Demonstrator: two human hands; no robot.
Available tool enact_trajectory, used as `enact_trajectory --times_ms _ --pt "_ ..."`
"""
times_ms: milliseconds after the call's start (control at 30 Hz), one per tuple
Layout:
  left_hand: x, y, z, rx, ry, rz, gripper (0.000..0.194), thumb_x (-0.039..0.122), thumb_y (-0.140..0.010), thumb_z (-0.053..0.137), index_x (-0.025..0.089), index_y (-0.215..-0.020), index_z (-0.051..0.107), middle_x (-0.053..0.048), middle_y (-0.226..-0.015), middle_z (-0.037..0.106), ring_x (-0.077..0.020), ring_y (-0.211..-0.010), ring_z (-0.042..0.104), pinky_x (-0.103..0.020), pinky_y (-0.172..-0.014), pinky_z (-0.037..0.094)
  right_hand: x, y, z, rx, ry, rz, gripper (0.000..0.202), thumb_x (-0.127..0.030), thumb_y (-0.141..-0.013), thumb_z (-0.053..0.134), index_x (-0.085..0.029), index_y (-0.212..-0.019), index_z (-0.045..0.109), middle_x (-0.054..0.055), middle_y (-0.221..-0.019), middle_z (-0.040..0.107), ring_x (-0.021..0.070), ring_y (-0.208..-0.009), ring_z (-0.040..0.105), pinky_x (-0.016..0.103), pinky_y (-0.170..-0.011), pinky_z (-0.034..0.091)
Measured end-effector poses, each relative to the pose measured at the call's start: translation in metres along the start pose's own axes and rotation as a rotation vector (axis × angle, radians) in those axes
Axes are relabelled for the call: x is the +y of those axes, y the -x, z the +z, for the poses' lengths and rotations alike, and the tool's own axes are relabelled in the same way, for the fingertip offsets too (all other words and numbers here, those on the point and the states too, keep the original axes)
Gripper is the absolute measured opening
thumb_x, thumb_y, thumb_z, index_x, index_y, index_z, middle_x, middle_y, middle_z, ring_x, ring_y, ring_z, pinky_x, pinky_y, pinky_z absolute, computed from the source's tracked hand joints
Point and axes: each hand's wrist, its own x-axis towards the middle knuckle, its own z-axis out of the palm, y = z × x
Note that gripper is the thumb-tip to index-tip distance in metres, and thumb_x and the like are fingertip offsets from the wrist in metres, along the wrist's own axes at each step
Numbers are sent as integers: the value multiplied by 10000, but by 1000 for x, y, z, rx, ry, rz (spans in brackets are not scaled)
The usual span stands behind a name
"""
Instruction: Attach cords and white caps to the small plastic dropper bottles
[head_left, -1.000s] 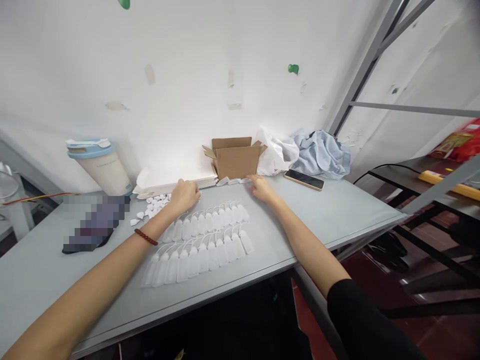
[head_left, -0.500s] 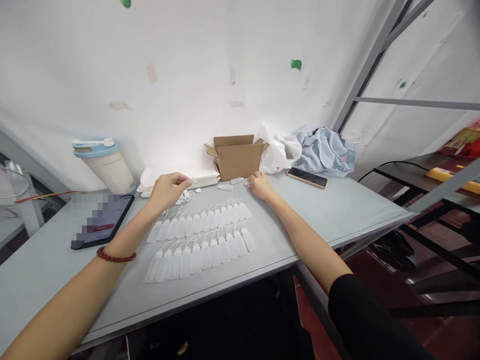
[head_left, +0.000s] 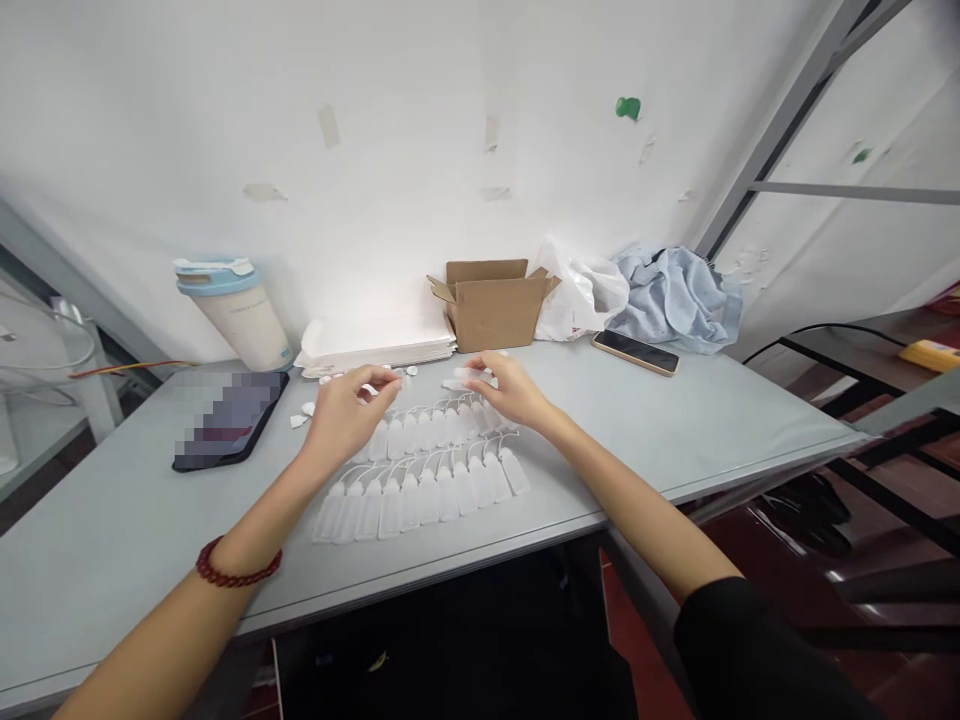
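Two rows of small translucent bottles (head_left: 420, 497) with thin loops lie on the grey table (head_left: 645, 430). Above the left part of the back row is my left hand (head_left: 352, 405), its thumb and forefinger pinched on something small and pale that I cannot make out. My right hand (head_left: 510, 388) is behind the right end of the back row, its fingers closed on a small translucent bottle (head_left: 471, 376). Small white pieces (head_left: 301, 414) lie to the left of my left hand, and a few more show behind it.
At the back are a tilted cup (head_left: 240, 318), a white stack (head_left: 375, 343), an open cardboard box (head_left: 498, 312), a white plastic bag (head_left: 577, 295) and blue cloth (head_left: 675, 300). A phone (head_left: 636, 352) lies at right, another (head_left: 231, 425) at left.
My right hand has lifted a small bottle from near the box and moved it left. My left hand has moved slightly right and nearer to me. The camera view has shifted.
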Motion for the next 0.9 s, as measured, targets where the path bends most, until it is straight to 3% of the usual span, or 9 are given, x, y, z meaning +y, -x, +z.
enact_trajectory --times_ms 267,400,600,900 --pt "16 15 15 -171 111 3 224 407 -782 581 205 -784 678 -31 -825 714 -187 -747 618 -298 -697 480 -18 7 8 -38 -9 -100 153 -254 -854 646 -154 -968 623 91 -967 679 210 -923 630 350 -817 488" --pt "18 18 18 -169 101 7 233 398 -796 562 197 -806 679 -41 -839 711 -196 -795 615 -303 -709 469 -18 9 11 -53 -10 -116 181 -261 -858 649 -153 -1002 628 100 -994 683 221 -961 640 357 -839 493" --pt "16 19 19 -73 68 7 209 387 -792 557 207 -790 663 -36 -820 704 -202 -789 614 -307 -699 471 -19 10 13 -41 -2 -130 160 -254 -852 655 -160 -979 623 94 -973 691 217 -930 649 356 -820 499" --pt "20 23 23 -155 139 15 230 399 -810 564 199 -824 675 -41 -844 713 -195 -790 624 -302 -715 486 -26 11 11 -83 -51 -152 157 -272 -857 648 -151 -955 629 68 -910 694 174 -818 634 296 -739 490"
